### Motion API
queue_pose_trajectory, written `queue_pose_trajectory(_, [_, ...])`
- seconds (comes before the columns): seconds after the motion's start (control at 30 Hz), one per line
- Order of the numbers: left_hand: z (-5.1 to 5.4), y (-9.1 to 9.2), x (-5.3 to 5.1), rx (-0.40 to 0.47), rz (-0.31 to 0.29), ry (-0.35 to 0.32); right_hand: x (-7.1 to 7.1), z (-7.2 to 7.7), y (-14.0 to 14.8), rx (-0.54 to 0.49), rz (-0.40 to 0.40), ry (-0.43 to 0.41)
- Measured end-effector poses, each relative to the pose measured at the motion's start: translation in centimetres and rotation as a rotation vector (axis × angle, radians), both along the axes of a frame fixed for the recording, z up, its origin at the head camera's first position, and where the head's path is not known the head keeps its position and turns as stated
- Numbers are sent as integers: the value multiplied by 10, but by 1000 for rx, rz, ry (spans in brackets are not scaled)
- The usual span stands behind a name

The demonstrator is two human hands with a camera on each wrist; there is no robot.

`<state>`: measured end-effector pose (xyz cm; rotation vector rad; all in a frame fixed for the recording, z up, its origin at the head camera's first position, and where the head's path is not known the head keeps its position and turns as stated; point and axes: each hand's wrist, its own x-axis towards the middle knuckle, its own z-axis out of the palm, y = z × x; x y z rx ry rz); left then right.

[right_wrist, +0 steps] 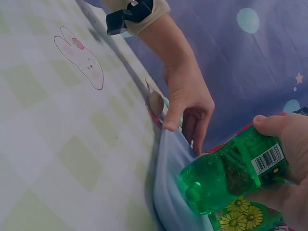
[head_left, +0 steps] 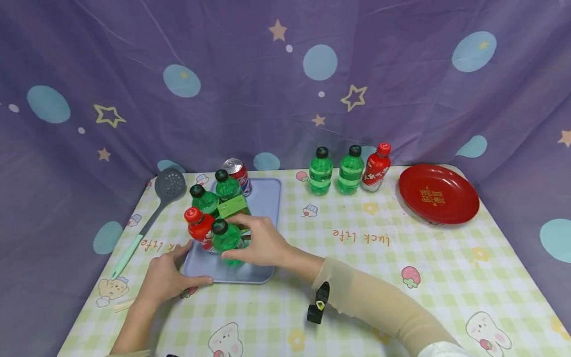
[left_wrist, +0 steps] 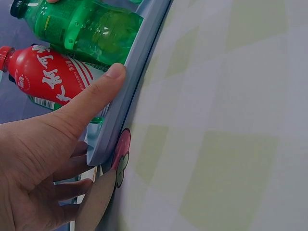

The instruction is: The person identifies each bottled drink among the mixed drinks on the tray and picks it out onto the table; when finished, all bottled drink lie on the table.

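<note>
My right hand (head_left: 263, 243) grips a green soda bottle (head_left: 227, 238) with a black cap, thumb on the near side, at the front of the blue-grey tray (head_left: 263, 198). My left hand (head_left: 165, 277) is at the tray's front left corner. Its thumb (left_wrist: 91, 98) lies straight against the rim, while the other fingers are spread by the left side. Right beside the held bottle stands a red bottle (left_wrist: 53, 77) with white lettering. Behind them are two more green bottles (head_left: 228, 186) and a green carton (head_left: 233, 206), whose yellow flowers (right_wrist: 240, 219) show in the right wrist view.
At the tray's back left is a red and blue can (head_left: 238, 176). A slotted spatula (head_left: 170, 186) with a mint handle lies to the left. Toward the back wall stand two green bottles (head_left: 350, 173) and a red bottle (head_left: 376, 168). Farther right lies a red plate (head_left: 464, 203).
</note>
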<state>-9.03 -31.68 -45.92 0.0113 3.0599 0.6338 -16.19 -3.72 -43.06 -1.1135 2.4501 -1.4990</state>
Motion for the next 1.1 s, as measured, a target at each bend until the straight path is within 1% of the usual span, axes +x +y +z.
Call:
queue_pose_trajectory(0.1, [0, 0, 0, -8, 1, -4, -2, 3, 5, -2, -20, -7])
queue_pose_trajectory(0.33, [0, 1, 0, -17, 9, -20, -10, 16, 17, -49, -63, 31])
queue_pose_trajectory(0.53, [0, 1, 0, -14, 11, -25, -19, 25, 30, -65, -126, 32])
queue_pose_trajectory(0.73, [1, 1, 1, -7, 12, -28, -28, 34, 45, -64, -204, 51])
queue_pose_trajectory(0.93, [2, 1, 0, -4, 12, -30, -38, 43, 59, -136, -218, 31])
queue_pose_trajectory(1.1, [1, 1, 0, -1, 12, -32, -47, 46, 69, -121, -256, 19])
